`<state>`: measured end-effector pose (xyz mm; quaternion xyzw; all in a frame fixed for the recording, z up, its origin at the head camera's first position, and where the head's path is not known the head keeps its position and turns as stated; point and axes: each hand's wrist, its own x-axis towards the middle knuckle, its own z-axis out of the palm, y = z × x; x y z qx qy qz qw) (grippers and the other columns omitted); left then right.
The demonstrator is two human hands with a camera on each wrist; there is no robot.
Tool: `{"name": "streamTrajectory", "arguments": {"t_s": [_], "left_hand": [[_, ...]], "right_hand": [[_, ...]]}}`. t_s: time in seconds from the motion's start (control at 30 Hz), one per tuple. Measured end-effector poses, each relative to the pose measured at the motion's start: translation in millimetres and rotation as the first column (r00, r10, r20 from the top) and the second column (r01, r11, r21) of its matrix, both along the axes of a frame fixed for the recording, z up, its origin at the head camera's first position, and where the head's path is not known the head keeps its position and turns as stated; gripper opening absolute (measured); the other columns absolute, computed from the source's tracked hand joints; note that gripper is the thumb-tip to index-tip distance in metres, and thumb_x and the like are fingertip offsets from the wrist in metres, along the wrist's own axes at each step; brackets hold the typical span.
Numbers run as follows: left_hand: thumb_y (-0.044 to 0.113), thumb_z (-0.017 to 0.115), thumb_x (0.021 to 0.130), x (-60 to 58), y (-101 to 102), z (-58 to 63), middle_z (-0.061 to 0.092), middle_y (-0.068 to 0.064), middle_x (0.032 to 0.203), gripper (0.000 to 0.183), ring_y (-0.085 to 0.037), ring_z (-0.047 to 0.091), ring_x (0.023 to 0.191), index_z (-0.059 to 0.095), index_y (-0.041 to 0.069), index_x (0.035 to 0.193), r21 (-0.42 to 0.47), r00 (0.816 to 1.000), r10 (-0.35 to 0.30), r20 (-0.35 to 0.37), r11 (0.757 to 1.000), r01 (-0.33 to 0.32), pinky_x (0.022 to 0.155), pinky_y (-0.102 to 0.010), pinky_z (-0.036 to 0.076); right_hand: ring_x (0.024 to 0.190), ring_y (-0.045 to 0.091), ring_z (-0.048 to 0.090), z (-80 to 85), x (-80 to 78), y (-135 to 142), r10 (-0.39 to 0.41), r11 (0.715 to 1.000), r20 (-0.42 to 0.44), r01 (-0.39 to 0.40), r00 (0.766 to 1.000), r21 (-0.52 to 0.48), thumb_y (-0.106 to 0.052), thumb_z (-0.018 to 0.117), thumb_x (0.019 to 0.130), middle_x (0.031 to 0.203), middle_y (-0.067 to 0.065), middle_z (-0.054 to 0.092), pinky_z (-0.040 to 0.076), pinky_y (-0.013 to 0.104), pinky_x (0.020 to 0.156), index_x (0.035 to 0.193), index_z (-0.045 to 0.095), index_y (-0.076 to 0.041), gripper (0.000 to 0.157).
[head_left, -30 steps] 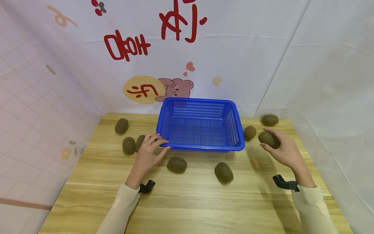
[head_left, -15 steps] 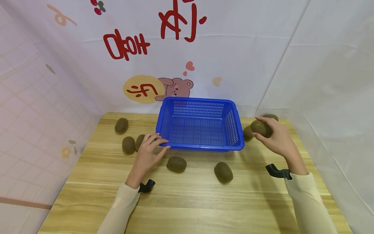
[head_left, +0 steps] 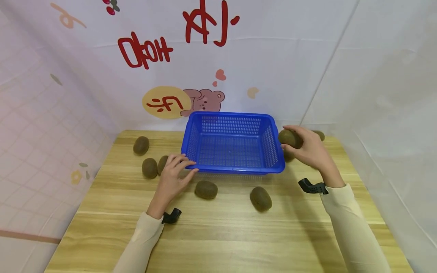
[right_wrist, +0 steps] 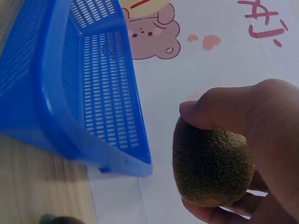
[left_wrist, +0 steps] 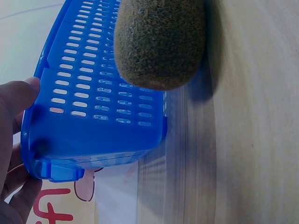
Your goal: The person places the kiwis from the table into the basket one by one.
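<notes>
A person's right hand (head_left: 310, 149) pinches a fuzzy brown oval kiwifruit (head_left: 289, 138) between thumb and fingers by the right rim of a blue, slotted plastic basket (head_left: 235, 169); the left hand (head_left: 172, 179) pinches its near-left rim. Only the right wrist view shows a gap between held fruit and basket. The left wrist view crops a second kiwifruit (left_wrist: 160, 44); the head view half-hides a third (head_left: 320, 135) behind the right hand.

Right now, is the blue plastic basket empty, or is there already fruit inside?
Empty: the blue plastic basket shows a bare floor in the head view. The right hand holds a kiwi just outside it.
</notes>
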<state>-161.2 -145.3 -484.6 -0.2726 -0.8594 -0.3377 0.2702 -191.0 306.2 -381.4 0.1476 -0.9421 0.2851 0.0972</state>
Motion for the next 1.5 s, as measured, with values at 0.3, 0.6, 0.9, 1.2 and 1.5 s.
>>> {"name": "streamTrajectory", "arguments": {"t_s": [0.3,0.6,0.9,1.2,1.5], "left_hand": [[0.02,0.085,0.086,-0.3,-0.9,-0.3,0.07,-0.008,0.104,0.019,-0.031,0.056,0.117,0.079,0.01,0.101,0.002,1.0,0.009,0.008,1.0,-0.009,0.105,-0.049,0.05],[0.017,0.087,0.083,-2.2,-3.2,-0.8,0.071,-0.008,0.103,0.02,-0.031,0.057,0.114,0.079,0.011,0.101,0.012,1.0,0.009,-0.007,1.0,-0.009,0.1,-0.052,0.051],[0.017,0.087,0.083,-3.5,-3.0,0.2,0.071,-0.009,0.103,0.02,-0.033,0.058,0.115,0.079,0.01,0.101,0.018,1.0,0.0,-0.005,1.0,0.0,0.101,-0.053,0.051],[0.019,0.087,0.084,-1.9,-2.3,-0.4,0.071,-0.009,0.104,0.021,-0.033,0.057,0.115,0.079,0.01,0.101,0.015,1.0,0.004,0.004,1.0,-0.004,0.102,-0.052,0.051],[0.019,0.087,0.083,-1.2,-2.0,-2.4,0.071,-0.008,0.104,0.021,-0.033,0.057,0.114,0.079,0.011,0.101,0.022,1.0,0.005,0.011,1.0,-0.005,0.102,-0.052,0.05]], "right_hand": [[0.136,0.042,0.052,-2.6,-19.7,-17.2,0.073,0.997,0.008,-0.073,0.997,0.015,-0.021,0.081,0.089,0.144,0.018,0.06,0.041,0.061,0.111,0.144,0.058,-0.009,0.06],[0.135,0.041,0.054,-7.0,-31.6,-36.3,0.105,0.993,0.046,-0.107,0.993,0.048,-0.022,0.082,0.088,0.144,0.018,0.06,0.044,0.059,0.11,0.143,0.058,-0.009,0.061],[0.112,0.036,0.064,-13.8,-34.3,-49.5,0.14,0.987,0.068,-0.145,0.988,0.075,-0.022,0.081,0.089,0.139,0.018,0.062,0.055,0.05,0.087,0.143,0.058,-0.011,0.059],[0.12,0.042,0.059,-21.1,-32.1,-43.7,0.142,0.988,0.114,-0.148,0.983,0.048,-0.026,0.079,0.091,0.141,0.02,0.058,0.053,0.058,0.098,0.146,0.054,-0.008,0.063],[0.147,0.051,0.032,-29.7,-27.7,-21.4,0.07,0.995,0.134,-0.078,0.989,0.054,-0.041,0.082,0.087,0.164,0.022,0.031,0.03,0.073,0.114,0.156,0.041,-0.013,0.085]]}}
